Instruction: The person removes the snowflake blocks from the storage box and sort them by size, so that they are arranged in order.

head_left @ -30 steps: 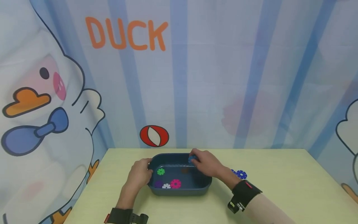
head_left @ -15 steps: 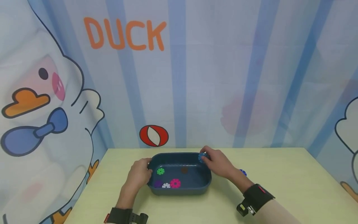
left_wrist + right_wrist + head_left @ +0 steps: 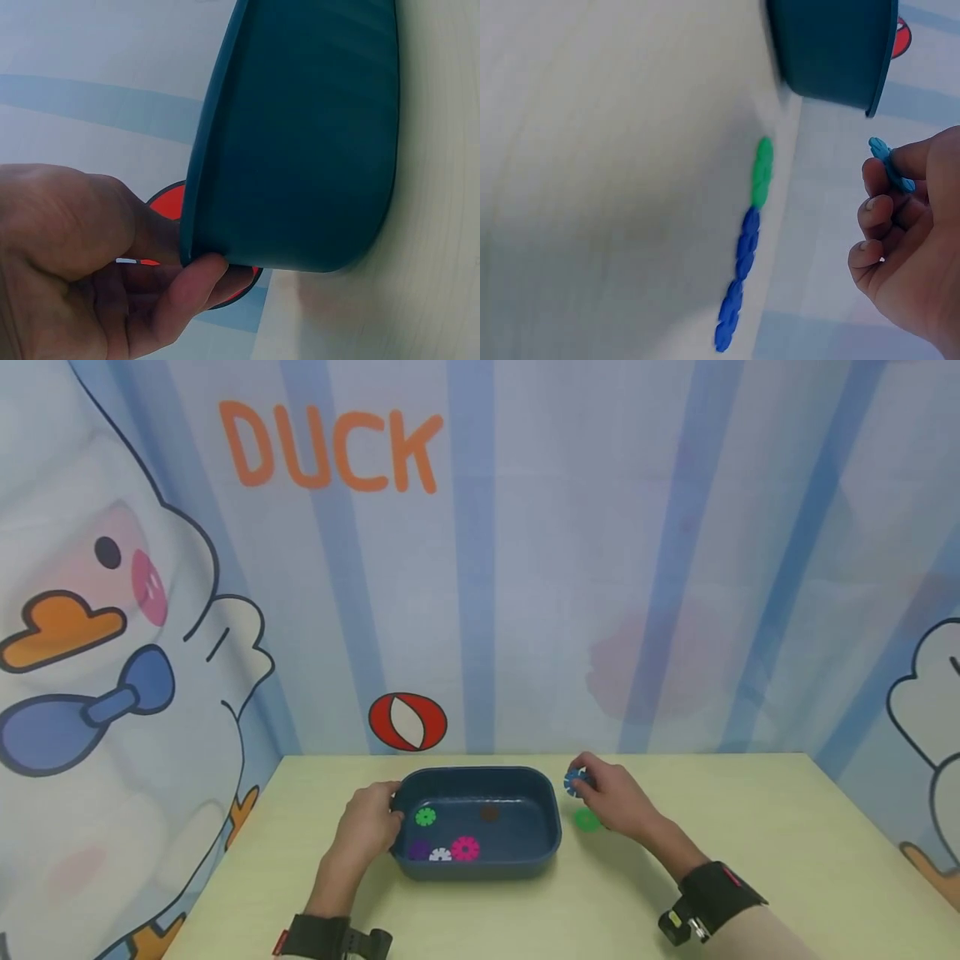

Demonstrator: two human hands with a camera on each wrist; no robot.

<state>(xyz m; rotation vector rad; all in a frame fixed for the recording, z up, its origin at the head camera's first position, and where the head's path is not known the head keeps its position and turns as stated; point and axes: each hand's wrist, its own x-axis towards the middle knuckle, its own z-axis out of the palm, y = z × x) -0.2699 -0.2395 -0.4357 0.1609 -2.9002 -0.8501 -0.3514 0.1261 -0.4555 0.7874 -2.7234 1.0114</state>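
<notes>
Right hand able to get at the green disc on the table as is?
Probably not yet: the right hand pinches a light blue disc, though the green disc lies uncovered on the table.

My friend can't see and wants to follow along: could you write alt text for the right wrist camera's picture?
A person's right hand pinches a small light blue disc, held off the table. On the table, a green piece and two dark blue pieces lie in a row near a dark teal tub, only partly in view.
</notes>
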